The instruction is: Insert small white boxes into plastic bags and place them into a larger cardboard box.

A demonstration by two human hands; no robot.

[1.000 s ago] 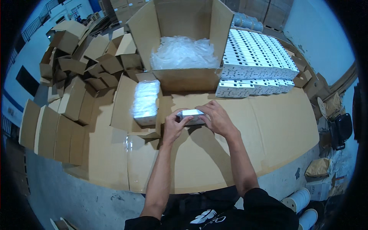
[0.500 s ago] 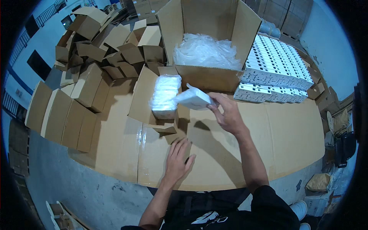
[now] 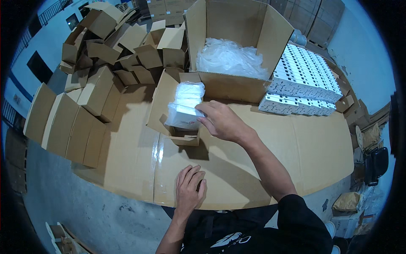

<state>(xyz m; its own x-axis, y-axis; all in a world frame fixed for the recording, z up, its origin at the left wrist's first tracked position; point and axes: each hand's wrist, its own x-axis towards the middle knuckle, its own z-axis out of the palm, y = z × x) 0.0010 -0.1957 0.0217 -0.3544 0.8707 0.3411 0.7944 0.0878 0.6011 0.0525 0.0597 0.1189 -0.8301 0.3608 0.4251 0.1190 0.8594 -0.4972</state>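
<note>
My right hand point(image 3: 224, 122) pinches the right end of a small white box point(image 3: 184, 116) wrapped in a clear plastic bag. That box is over the opening of a narrow brown carton point(image 3: 163, 99), in front of more bagged white boxes point(image 3: 188, 91) lined up inside it. How deep the held box sits is hard to see. My left hand point(image 3: 190, 186) rests on the cardboard-covered tabletop point(image 3: 241, 169) near its front edge, palm down with the fingers stretched out, holding nothing.
A large open carton point(image 3: 237, 84) with crumpled clear plastic bags point(image 3: 230, 59) stands behind the narrow carton. Rows of white printed boxes point(image 3: 304, 76) are stacked at the right. Closed brown cartons point(image 3: 72, 122) line the left, with a heap of open cartons point(image 3: 127, 51) behind them.
My right hand has moved left with the bagged white box, bringing it over the narrow carton. My left hand has shifted slightly down and left on the table.
</note>
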